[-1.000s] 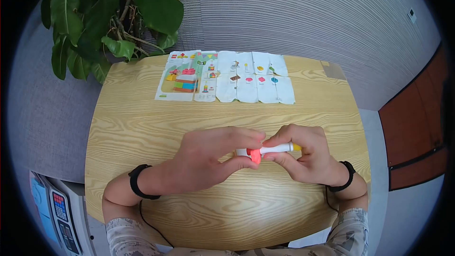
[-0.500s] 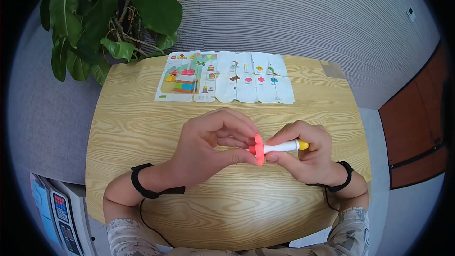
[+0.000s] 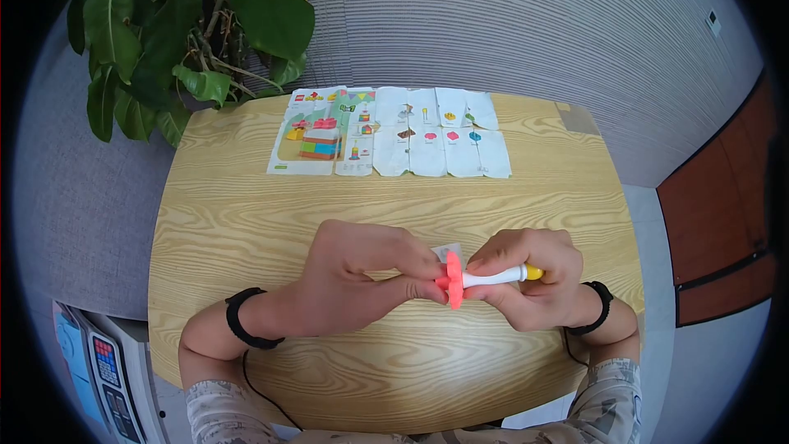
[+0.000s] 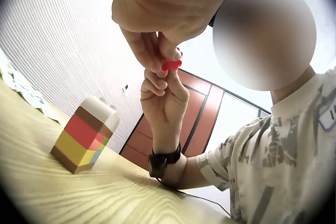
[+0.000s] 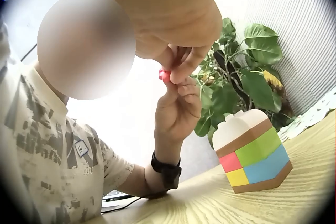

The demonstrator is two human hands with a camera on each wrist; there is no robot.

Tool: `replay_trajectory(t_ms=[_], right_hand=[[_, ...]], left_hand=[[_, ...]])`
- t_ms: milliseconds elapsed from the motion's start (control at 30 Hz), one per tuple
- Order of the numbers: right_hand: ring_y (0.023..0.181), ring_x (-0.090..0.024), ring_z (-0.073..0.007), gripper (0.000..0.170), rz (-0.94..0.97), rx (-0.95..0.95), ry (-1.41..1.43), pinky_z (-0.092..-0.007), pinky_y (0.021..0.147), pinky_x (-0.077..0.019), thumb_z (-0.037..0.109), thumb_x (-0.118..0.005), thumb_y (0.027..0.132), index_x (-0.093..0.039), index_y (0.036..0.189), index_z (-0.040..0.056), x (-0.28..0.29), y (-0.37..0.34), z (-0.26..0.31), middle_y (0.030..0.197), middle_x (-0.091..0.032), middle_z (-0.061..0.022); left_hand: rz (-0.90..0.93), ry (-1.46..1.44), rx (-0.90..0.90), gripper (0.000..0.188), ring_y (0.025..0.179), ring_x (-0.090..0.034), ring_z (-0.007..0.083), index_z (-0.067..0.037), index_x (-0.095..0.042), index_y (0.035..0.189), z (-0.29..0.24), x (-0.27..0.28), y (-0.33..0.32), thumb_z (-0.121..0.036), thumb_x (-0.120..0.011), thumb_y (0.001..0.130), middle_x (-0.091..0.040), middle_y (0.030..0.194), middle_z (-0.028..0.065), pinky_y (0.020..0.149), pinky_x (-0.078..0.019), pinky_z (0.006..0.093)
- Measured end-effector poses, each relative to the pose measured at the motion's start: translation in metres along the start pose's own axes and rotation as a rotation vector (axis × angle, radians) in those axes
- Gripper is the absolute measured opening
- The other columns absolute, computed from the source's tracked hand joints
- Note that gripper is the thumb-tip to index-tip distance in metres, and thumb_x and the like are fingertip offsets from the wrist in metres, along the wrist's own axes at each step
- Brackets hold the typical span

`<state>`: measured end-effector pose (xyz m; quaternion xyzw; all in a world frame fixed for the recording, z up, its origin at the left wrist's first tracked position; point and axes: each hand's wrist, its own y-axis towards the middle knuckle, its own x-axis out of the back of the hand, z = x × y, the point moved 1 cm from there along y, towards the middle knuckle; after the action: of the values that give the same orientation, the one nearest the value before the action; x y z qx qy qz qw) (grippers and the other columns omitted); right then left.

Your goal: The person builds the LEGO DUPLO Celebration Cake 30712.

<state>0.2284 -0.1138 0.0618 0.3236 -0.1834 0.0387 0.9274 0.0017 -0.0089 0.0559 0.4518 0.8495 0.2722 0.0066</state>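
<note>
In the head view, my left hand (image 3: 353,279) pinches the stub on the near-left side of a coral-red flower-shaped toy piece (image 3: 454,281) between thumb and fingertips. My right hand (image 3: 538,284) holds a white toy candle (image 3: 493,277) with a yellow tip (image 3: 534,272), thumb below and fingers above. The candle's left end meets the flower piece, and both are held in the air over the table. Below the hands stands a stack of building blocks (image 5: 262,153) in brown, yellow, red, green and blue with a white top; only a pale corner of it shows in the head view.
A creased instruction sheet (image 3: 444,156) lies at the far side of the wooden table (image 3: 238,205). Behind the far left corner grows a leafy plant (image 3: 271,16), in front of a ribbed wall (image 3: 493,25). A thin cable (image 3: 259,395) runs from the left wristband.
My left fingers spread, then closed again on the flower piece. Both hands shifted slightly toward my body and right with the candle and flower, uncovering a pale corner of the block stack.
</note>
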Motion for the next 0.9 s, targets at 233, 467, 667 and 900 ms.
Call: replay_trajectory(t_ms=[233, 467, 667, 900], right_hand=[[0.091, -0.080, -0.0228, 0.030, 0.068, -0.078, -0.152, -0.0308, 0.076, -0.0615, 0.008, -0.090, 0.087, -0.072, 0.110, 0.0015, 0.007, 0.007, -0.002, 0.102, -0.079, -0.0119], [0.101, -0.080, -0.0264, 0.046, 0.082, -0.142, -0.112, -0.0347, 0.085, -0.0636, 0.016, -0.095, 0.083, -0.070, 0.120, 0.0064, 0.001, 0.009, -0.012, 0.111, -0.079, -0.0089], [0.098, -0.080, -0.0282, 0.043, 0.147, -0.158, -0.199, -0.0355, 0.083, -0.0641, 0.015, -0.094, 0.085, -0.070, 0.120, 0.0080, 0.003, 0.010, -0.016, 0.109, -0.079, -0.0089], [0.095, -0.080, -0.0309, 0.038, 0.243, -0.201, -0.340, -0.0375, 0.078, -0.0638, 0.015, -0.091, 0.087, -0.067, 0.115, 0.0073, 0.014, 0.013, -0.010, 0.105, -0.079, -0.0101]], left_hand=[[-0.057, 0.199, 0.000, 0.015, 0.089, -0.078, 0.0226, -0.006, -0.081, 0.100, 0.012, -0.003, 0.002, -0.004, -0.087, 0.087, -0.081, 0.102, 0.0076, 0.077, -0.0604, 0.0328], [-0.048, 0.325, -0.033, 0.017, 0.087, -0.074, 0.0265, -0.008, -0.078, 0.097, 0.027, -0.004, 0.002, -0.010, -0.089, 0.085, -0.079, 0.095, 0.0063, 0.076, -0.0574, 0.0373], [0.016, 0.515, -0.034, 0.025, 0.084, -0.072, 0.0294, -0.010, -0.075, 0.105, 0.033, -0.005, 0.004, -0.022, -0.088, 0.087, -0.075, 0.092, 0.0051, 0.074, -0.0555, 0.0411], [0.219, 0.703, 0.011, 0.028, 0.085, -0.074, 0.0279, -0.009, -0.079, 0.107, 0.032, -0.007, 0.000, -0.031, -0.086, 0.091, -0.079, 0.105, 0.0082, 0.072, -0.0587, 0.0384]])
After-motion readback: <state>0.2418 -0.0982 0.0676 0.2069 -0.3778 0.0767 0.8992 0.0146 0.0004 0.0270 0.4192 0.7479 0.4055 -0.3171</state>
